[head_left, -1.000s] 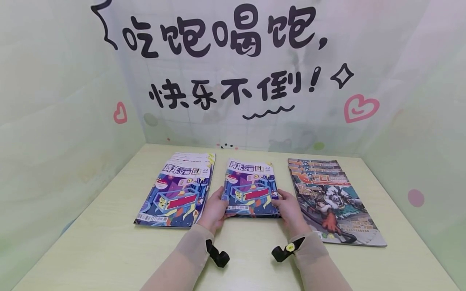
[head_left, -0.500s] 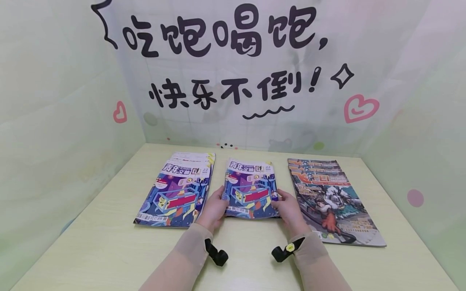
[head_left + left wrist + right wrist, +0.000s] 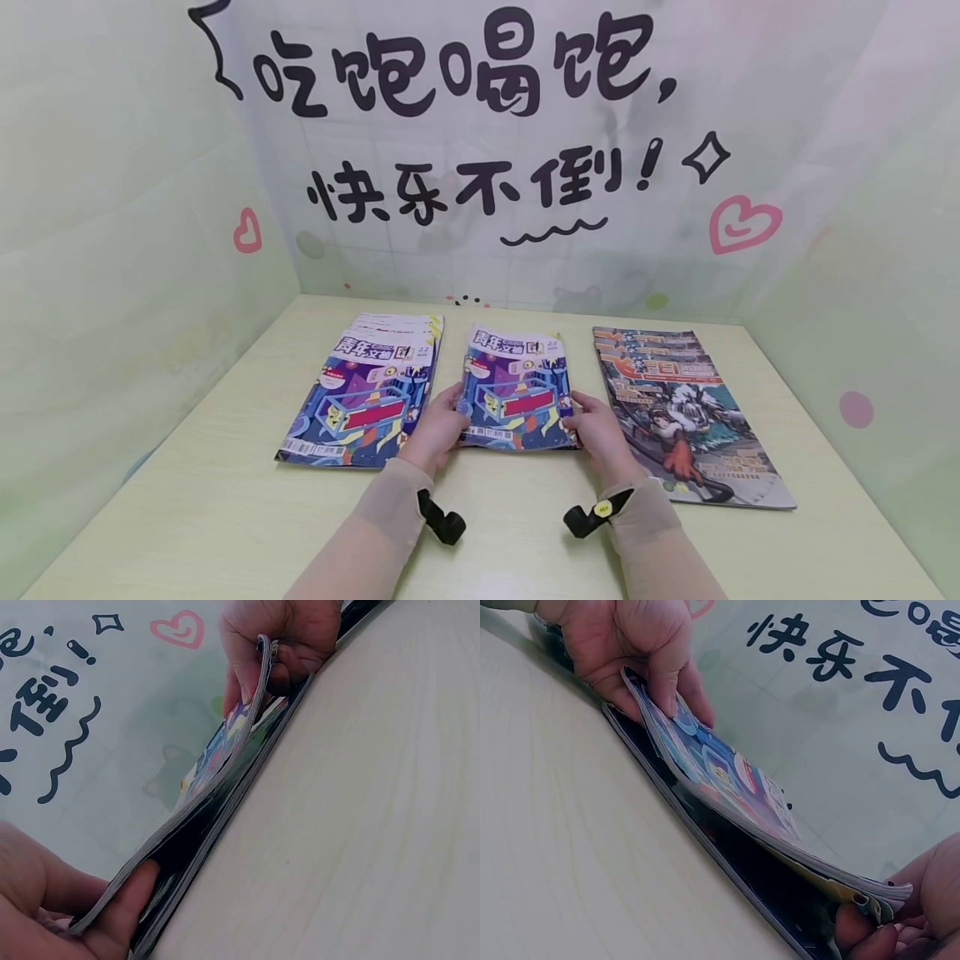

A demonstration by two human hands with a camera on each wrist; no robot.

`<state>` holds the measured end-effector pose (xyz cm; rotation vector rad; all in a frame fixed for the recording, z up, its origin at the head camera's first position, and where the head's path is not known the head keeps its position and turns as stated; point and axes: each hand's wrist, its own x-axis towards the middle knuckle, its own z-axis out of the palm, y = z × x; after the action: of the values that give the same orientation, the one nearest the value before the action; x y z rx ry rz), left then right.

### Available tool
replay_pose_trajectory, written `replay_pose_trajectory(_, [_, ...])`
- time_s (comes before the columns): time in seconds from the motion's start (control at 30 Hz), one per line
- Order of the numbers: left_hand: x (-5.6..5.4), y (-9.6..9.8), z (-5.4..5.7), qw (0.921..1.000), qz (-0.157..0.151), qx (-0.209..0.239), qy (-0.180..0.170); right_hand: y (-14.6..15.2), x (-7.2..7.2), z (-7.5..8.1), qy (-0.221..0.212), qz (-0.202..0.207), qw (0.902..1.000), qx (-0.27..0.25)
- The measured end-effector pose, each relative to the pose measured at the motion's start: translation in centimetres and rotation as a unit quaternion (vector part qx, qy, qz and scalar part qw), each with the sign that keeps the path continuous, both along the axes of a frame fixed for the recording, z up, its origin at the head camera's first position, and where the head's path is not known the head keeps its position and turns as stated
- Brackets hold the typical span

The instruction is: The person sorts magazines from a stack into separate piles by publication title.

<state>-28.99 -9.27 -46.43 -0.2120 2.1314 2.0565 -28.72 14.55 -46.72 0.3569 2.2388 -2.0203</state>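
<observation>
In the head view, a purple-and-blue magazine (image 3: 517,392) lies in the middle of the table on top of another magazine. My left hand (image 3: 438,429) pinches its near left corner, thumb on the cover. At the near right corner, my right hand (image 3: 597,429) pinches it the same way. Both wrist views show the near edge of this upper magazine raised, bowed between the hands. Beneath it, the lower magazine (image 3: 217,814) stays flat on the table, its dark cover showing through the gap. How many magazines lie in each layer, I cannot tell.
Left of the hands lies a fanned stack of magazines (image 3: 360,400) with the same purple cover. To the right, larger grey magazines (image 3: 690,425) overlap. A printed cloth wall (image 3: 480,267) closes off the back of the pale table (image 3: 225,517).
Both hands keep hold of the magazine's near corners. The left wrist has shifted slightly left and away from me, the right wrist slightly right. Both side stacks have stayed put.
</observation>
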Motion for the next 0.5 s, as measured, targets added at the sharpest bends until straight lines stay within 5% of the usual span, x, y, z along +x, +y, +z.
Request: replay_pose_trajectory(0.5, [0.3, -0.6, 1.1, 0.9995, 0.02, 0.011, -0.02, -0.6, 0.3, 1.0, 0.03, 0.0, 0.9996, 0.001])
